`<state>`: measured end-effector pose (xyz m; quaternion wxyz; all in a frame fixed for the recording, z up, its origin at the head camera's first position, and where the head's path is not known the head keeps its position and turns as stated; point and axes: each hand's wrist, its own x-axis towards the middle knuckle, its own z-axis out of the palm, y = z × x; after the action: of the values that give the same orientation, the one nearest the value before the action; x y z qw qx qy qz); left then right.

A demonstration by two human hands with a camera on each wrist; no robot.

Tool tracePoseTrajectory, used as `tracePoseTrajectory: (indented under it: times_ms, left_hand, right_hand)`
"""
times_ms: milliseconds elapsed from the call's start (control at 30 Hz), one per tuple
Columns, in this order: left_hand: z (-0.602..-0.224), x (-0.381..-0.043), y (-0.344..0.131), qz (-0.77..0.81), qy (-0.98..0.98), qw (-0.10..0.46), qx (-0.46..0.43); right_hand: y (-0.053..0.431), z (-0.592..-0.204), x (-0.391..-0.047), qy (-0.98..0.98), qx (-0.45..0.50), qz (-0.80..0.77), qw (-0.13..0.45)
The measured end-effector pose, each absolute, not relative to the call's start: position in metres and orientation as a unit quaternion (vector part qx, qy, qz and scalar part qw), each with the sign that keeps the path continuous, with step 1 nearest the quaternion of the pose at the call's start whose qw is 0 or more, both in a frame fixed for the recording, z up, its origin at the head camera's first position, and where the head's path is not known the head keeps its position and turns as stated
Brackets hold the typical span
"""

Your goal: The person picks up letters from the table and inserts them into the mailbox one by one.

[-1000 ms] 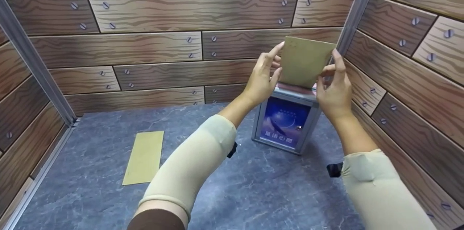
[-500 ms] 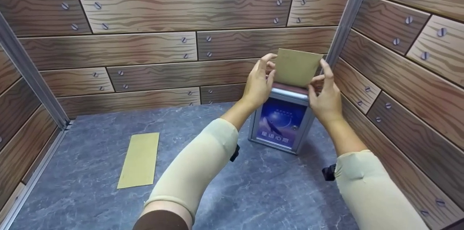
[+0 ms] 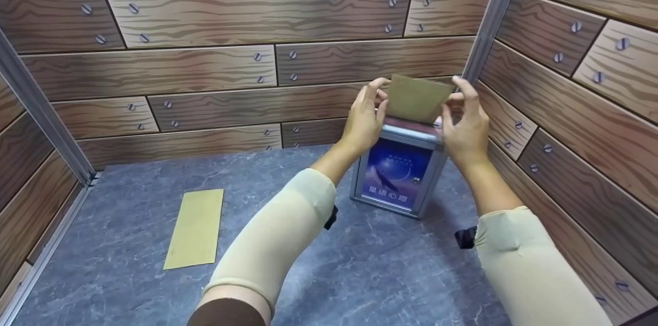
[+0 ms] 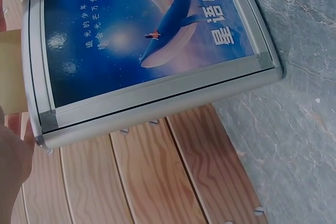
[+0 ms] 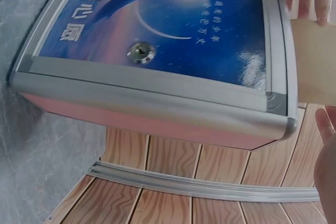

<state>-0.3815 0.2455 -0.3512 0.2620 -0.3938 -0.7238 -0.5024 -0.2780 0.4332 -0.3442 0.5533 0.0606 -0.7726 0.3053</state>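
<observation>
A tan kraft-paper envelope [image 3: 419,100] stands upright on top of a lockable box [image 3: 396,177], its lower end hidden by the box's top edge. My left hand [image 3: 362,115] pinches the envelope's left edge between thumb and fingers. Beside the right edge is my right hand [image 3: 468,125], its index finger raised near the upper corner; in the right wrist view its fingertips sit slightly apart from the envelope. Blue art with a whale, white lettering and a lock [image 5: 140,52] cover the box front. A second tan envelope [image 3: 195,228] lies flat at the left.
Grey marbled tabletop [image 3: 318,274] lies under everything. Wood-plank patterned walls [image 3: 205,69] enclose the back and sides, with metal rails [image 3: 493,22] at the corners. The box stands close to the right wall.
The envelope has gone down toward the box top, and less of it shows. My left hand has lowered with it. Over the last half second my right hand has shifted slightly outward.
</observation>
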Motion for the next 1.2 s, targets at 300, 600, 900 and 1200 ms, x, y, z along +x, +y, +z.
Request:
tracePoseTrajectory:
  times_ms: [300, 600, 900, 1200]
  left_hand:
    - [-0.341, -0.373, 0.243, -0.482, -0.718, 0.275, -0.420]
    - [-0.349, -0.380, 0.245, -0.438, -0.750, 0.281, -0.408]
    - [-0.362, -0.385, 0.252, -0.435, -0.773, 0.270, -0.374]
    - [-0.367, -0.389, 0.253, -0.451, -0.794, 0.258, -0.317]
  right_hand:
    - [0.436, -0.350, -0.282, -0.779, 0.072, 0.280, 0.556]
    - [0.440, -0.363, -0.286, -0.796, 0.072, 0.285, 0.529]
    - [0.448, -0.374, -0.290, -0.801, 0.035, 0.309, 0.511]
    - [0.448, -0.372, -0.290, -0.806, 0.004, 0.331, 0.491]
